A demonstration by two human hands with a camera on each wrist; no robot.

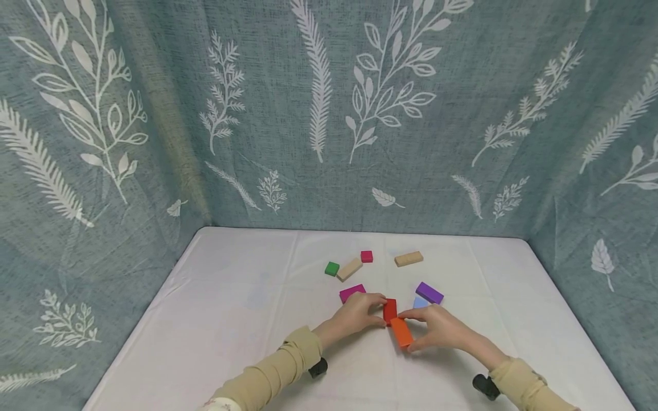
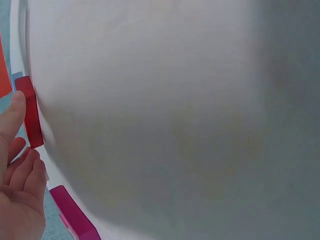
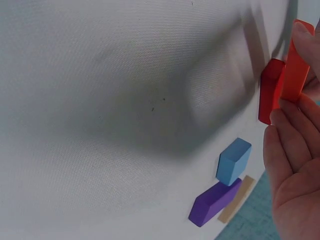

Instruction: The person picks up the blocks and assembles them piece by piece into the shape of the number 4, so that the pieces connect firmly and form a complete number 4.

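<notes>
Left hand point(image 1: 354, 313) pinches red block point(image 1: 389, 310) | right hand point(image 1: 441, 328) pinches orange block point(image 1: 401, 333) near red | magenta block point(image 1: 352, 292) left of red | blue block point(image 1: 420, 302) right

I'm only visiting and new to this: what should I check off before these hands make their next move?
1. Right hand has hold of the orange block: ok, pinched.
2. Left hand has hold of the red block: ok, gripped by its ends.
3. Purple block clear of the right hand: ok, the right wrist view shows a gap.
4. A hand free for another block: not ok, both are holding one.
5. Orange and red blocks touching: cannot tell.
</notes>
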